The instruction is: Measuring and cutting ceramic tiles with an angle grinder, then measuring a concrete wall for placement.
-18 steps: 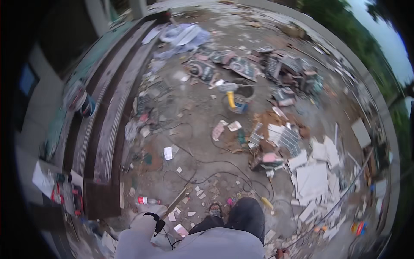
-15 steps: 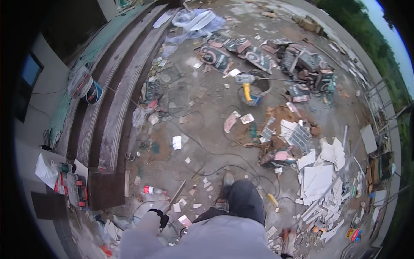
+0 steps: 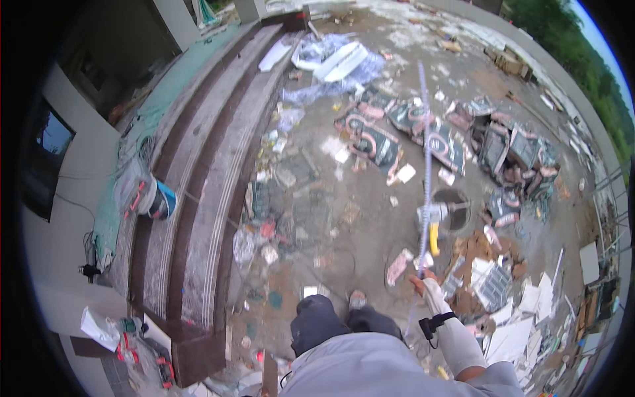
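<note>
My right hand is closed on a long, pale, ribbed rod, held upright in front of me and reaching toward the far debris. A black band is on that forearm. Behind the rod lies a drill-like mixer with a yellow handle, beside a bucket with dark contents. My left hand is out of view. My legs and grey top are at the lower edge.
Stone steps run along the left, with a bucket on them. Torn sacks, plastic sheeting, broken white boards and cables litter the floor. A railing is at the right.
My right hand has risen from the lower right toward the middle, with the rod now upright. My left forearm has left the view, and the scene has shifted rightward as my head turned.
</note>
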`<state>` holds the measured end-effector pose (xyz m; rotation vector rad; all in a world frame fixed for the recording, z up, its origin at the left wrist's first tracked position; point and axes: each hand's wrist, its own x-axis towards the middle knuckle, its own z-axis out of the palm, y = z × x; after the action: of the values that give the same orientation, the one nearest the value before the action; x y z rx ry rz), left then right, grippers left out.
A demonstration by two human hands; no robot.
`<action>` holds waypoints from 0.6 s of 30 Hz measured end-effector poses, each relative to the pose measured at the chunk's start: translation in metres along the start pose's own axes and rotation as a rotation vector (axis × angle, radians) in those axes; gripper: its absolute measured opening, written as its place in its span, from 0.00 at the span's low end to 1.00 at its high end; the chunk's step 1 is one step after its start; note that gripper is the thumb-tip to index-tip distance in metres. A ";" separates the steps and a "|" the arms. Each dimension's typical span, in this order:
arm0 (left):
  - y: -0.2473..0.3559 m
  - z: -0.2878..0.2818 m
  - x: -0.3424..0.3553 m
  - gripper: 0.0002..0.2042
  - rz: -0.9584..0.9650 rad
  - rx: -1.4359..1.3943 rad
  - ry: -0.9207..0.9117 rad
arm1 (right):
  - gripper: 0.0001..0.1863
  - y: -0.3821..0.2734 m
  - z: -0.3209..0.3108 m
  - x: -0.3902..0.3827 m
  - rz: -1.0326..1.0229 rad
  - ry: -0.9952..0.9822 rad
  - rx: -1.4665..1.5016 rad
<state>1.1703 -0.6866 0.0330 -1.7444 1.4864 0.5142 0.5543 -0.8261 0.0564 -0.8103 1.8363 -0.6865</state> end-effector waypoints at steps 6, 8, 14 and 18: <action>-0.011 -0.121 0.187 0.12 -0.077 0.082 0.079 | 0.22 -0.123 0.025 0.196 -0.481 0.151 -0.353; -0.016 -0.166 0.253 0.13 -0.088 0.128 0.076 | 0.21 -0.120 0.031 0.249 -0.502 0.212 -0.407; -0.063 -0.381 0.407 0.19 0.182 -0.104 -0.274 | 0.20 -0.057 0.069 0.276 0.213 0.132 -0.441; -0.010 -0.665 0.480 0.16 0.340 -0.278 0.099 | 0.19 -0.161 0.103 0.281 0.398 0.143 -0.417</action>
<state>1.1779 -1.5040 0.0988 -1.7497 1.8694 0.8551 0.6020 -1.1552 -0.0145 -0.6350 2.2262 -0.1087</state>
